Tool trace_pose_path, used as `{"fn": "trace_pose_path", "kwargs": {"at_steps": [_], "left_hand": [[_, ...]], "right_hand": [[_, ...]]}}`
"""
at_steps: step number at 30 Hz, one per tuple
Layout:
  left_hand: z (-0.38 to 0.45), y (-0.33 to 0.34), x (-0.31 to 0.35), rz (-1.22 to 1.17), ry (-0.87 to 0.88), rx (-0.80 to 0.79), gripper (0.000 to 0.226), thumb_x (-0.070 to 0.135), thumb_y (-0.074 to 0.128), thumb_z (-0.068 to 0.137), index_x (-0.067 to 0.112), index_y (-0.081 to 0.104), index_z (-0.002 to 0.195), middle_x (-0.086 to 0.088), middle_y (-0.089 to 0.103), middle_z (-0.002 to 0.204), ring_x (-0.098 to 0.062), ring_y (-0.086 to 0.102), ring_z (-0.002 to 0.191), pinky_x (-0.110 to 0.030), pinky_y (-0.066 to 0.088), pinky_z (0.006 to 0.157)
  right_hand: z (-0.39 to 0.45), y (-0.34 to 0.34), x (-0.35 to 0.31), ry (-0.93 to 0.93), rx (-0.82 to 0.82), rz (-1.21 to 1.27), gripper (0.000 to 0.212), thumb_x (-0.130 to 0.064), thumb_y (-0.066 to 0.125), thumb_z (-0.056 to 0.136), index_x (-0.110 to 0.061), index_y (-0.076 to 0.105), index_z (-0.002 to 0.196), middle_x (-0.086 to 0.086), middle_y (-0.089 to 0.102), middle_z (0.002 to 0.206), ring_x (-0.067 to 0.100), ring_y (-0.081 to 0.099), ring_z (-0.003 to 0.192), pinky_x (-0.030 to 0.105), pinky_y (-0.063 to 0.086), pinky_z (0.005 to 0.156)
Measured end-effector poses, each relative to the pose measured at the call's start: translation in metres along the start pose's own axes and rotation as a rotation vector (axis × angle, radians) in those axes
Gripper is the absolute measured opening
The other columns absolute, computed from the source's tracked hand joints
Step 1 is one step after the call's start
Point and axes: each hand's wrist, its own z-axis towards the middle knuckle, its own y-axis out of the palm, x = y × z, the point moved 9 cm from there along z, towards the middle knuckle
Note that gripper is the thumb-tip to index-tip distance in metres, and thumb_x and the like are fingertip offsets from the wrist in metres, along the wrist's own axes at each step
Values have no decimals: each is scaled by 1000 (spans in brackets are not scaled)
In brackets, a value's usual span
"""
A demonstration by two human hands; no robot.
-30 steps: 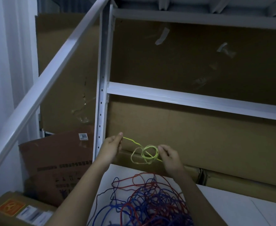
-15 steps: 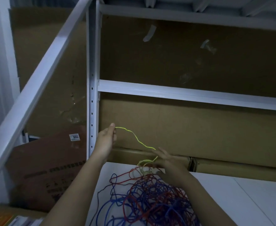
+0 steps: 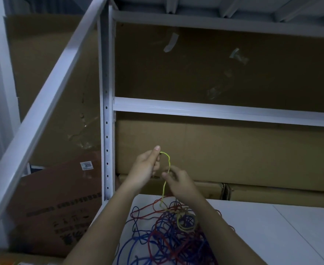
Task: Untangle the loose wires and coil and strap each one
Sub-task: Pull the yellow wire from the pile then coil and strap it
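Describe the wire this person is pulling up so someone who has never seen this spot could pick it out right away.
On the white tabletop before the white shelving rack lies a tangle of red and blue wires. The yellow-green wire rises from it, pinched at its top end by the left hand, with the right hand at it lower down. It alone is yellow-green and lifted.

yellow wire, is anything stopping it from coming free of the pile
Yes. The left hand pinches the yellow wire near its end and the right hand holds it lower down, but its lower loops lie in the tangle of red and blue wires on the white table.
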Motion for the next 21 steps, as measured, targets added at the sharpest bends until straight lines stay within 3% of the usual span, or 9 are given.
{"fn": "trace_pose_path", "kwargs": {"at_steps": [4, 6, 9, 12, 14, 16, 18, 19, 21], "left_hand": [[-5, 0, 0, -46, -4, -105, 38, 47, 43, 95, 17, 47, 72, 6, 32, 50, -8, 27, 43, -18, 24, 45], [-9, 1, -1, -80, -5, -194, 38, 48, 44, 92, 15, 50, 74, 3, 33, 51, -10, 27, 44, -19, 26, 47], [-14, 3, -2, -127, -16, -289, 37, 44, 46, 92, 11, 58, 80, -2, 40, 55, -11, 32, 46, -16, 35, 50], [-19, 11, 1, -251, -36, -368, 35, 38, 42, 95, 8, 57, 85, 1, 39, 56, -10, 32, 47, -17, 35, 53], [-21, 20, 7, -392, -44, -420, 34, 36, 39, 97, 9, 53, 81, 5, 35, 53, -7, 27, 43, -20, 32, 53], [-19, 21, 12, -581, -76, -401, 34, 35, 37, 97, 11, 50, 77, 7, 32, 49, -5, 23, 40, -20, 27, 50], [-13, 16, 12, -767, -105, -333, 28, 28, 37, 96, 10, 48, 77, 7, 31, 48, -4, 21, 38, -20, 24, 48], [-11, 13, 11, -842, -113, -291, 22, 23, 37, 94, 10, 47, 79, 6, 32, 50, -4, 23, 38, -20, 23, 50], [-4, 4, 5, -936, -113, -176, 16, 16, 34, 93, 11, 45, 82, 5, 34, 54, -5, 27, 40, -24, 23, 56]], "right_hand": [[4, -8, 10, 98, 73, 219, 24, -20, 38, 103, -21, 58, 90, -6, 58, 66, 11, 58, 68, 26, 43, 64], [8, -22, 11, 62, 172, 236, 24, -20, 39, 102, -20, 61, 91, -6, 55, 71, 7, 54, 67, 17, 41, 60], [14, -45, 3, -60, 322, 172, 21, -19, 45, 101, -16, 65, 108, -10, 62, 90, 3, 54, 83, 3, 38, 67], [20, -53, -4, -137, 368, 0, 31, -27, 46, 100, -22, 62, 126, 2, 70, 85, 10, 58, 67, 25, 48, 65], [27, -44, -7, -153, 276, -190, 32, -29, 44, 101, -31, 57, 130, 10, 72, 96, 22, 65, 78, 38, 53, 74], [28, -17, -6, -172, 65, -208, 32, -25, 43, 101, -30, 58, 129, -3, 72, 102, 15, 66, 90, 41, 53, 82], [23, 7, 2, -172, -103, -126, 25, -25, 41, 101, -27, 62, 114, -28, 64, 76, -7, 58, 72, 24, 47, 68], [19, 16, 6, -171, -140, -110, 22, -29, 40, 102, -28, 61, 108, -29, 59, 66, -8, 53, 62, 17, 40, 61], [14, 26, 15, -149, -186, -88, 22, -32, 37, 103, -27, 58, 106, -16, 56, 59, -3, 48, 54, 19, 37, 55]]}}
